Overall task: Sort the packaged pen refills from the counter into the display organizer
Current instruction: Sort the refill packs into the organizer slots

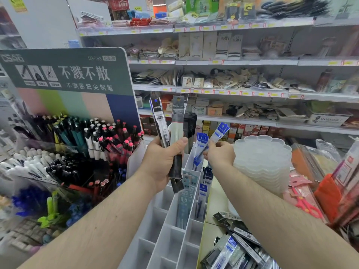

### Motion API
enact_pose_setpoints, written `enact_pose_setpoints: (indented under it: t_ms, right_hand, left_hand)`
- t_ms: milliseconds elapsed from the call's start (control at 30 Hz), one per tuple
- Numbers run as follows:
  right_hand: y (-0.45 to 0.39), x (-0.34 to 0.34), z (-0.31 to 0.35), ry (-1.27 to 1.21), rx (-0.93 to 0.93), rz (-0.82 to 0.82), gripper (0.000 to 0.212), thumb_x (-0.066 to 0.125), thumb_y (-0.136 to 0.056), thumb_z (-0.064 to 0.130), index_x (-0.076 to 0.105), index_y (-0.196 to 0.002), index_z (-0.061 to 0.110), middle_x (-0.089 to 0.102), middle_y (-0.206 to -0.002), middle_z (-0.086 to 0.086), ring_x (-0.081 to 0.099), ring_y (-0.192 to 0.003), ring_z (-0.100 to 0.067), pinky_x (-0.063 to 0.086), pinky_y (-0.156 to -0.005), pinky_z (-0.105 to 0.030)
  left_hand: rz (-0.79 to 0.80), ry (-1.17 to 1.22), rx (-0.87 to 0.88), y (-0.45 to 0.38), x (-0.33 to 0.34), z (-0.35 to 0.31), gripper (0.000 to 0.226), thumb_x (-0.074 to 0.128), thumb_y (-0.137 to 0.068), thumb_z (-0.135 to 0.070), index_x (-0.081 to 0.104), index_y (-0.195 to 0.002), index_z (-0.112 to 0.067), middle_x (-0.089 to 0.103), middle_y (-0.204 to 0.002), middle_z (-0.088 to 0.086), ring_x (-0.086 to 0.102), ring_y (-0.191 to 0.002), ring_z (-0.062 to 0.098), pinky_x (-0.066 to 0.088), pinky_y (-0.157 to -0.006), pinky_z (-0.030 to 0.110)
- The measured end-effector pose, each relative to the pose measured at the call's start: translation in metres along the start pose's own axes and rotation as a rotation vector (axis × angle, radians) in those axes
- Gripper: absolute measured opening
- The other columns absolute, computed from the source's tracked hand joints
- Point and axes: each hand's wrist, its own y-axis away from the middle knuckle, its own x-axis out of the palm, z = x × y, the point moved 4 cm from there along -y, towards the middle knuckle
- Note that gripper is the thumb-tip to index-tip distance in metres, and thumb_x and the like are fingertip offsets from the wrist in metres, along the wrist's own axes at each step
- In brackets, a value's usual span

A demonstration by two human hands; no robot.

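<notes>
- Left hand (165,160), frame centre, fingers and thumb curled round a fan of long black, grey and white packaged pen refills (171,121), held upright above the white compartmented plastic display organizer (167,226).
- Right hand (218,154), just right of centre, pinches one blue-and-white refill packet (218,133) by its lower part, tilted up-right, over the upper right compartment where matching blue packets (201,150) already stand.
- More blue and grey-blue packets sit in compartments lower down the organizer's right columns; most of the left cells look bare.
- Unsorted loose pile of black, blue and clear refill packets (239,247) lies on the yellowish surface (213,202), lower right of the frame.
- Step in hand, judged: dropping the blue packet in with its like. Turn it upright first, header card up, bottom edge into the cell, then slide down beside the others without bending it.
- Match brand and colour before letting go; the cells are narrow.
- Keep the left bundle clear of the slot so it does not snag standing packets.
- Stack of clear scalloped plastic trays (262,158) sits right beside the right hand; mind the knuckles.
</notes>
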Motion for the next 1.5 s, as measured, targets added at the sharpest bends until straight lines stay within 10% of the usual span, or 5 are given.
enact_pose_setpoints:
  t_ms: [533,800,1000,1167,1500]
  right_hand:
    - [0.006,0.005,-0.004,0.766,-0.173,0.302,0.022,0.068,-0.090,0.038,0.064,-0.077,0.021,0.061,-0.072,0.004,0.063,-0.078,-0.020,0.045,-0.063,-0.029]
    - [0.092,-0.034,0.067,-0.277,-0.153,0.334,0.020,0.065,-0.095,0.028,0.070,-0.078,0.019,0.056,-0.063,0.007,0.049,-0.059,-0.007,0.040,-0.061,-0.025]
    - [0.115,-0.042,0.083,-0.303,-0.159,0.478,0.022,0.059,-0.099,0.018,0.069,-0.082,0.009,0.059,-0.061,0.006,0.051,-0.055,-0.006,0.040,-0.051,-0.016]
    - [0.107,-0.061,0.085,-0.520,-0.073,0.388,0.020,0.045,-0.106,0.021,0.055,-0.090,0.013,0.057,-0.069,-0.004,0.056,-0.060,-0.020,0.050,-0.061,-0.035]
    - [0.122,-0.059,0.060,-0.223,-0.317,0.320,0.008,0.074,-0.086,0.017,0.067,-0.087,0.014,0.067,-0.072,-0.008,0.064,-0.064,-0.021,0.055,-0.060,-0.039]
  left_hand:
    - [0.060,-0.033,-0.023,0.010,0.009,-0.005,0.007,0.060,-0.092,-0.002,0.060,-0.096,-0.009,0.061,-0.054,-0.008,0.056,-0.043,0.005,0.044,-0.042,0.017]
    - [0.186,-0.117,-0.101,0.015,0.017,-0.002,0.005,0.061,-0.093,-0.011,0.060,-0.097,-0.008,0.062,-0.056,-0.005,0.057,-0.043,0.007,0.044,-0.041,0.018]
    - [0.246,-0.221,-0.224,0.017,0.016,0.005,0.033,0.052,-0.093,-0.042,0.062,-0.099,-0.011,0.055,-0.064,-0.001,0.051,-0.050,0.009,0.044,-0.046,0.021]
    - [0.313,0.064,-0.326,0.016,0.019,0.001,0.034,0.041,-0.082,-0.018,0.055,-0.110,-0.007,0.047,-0.066,0.001,0.040,-0.048,0.013,0.029,-0.040,0.018]
    - [0.255,-0.116,-0.221,0.017,0.016,0.004,0.022,0.047,-0.103,-0.014,0.063,-0.114,-0.006,0.075,-0.097,0.014,0.070,-0.080,0.029,0.058,-0.061,0.032]
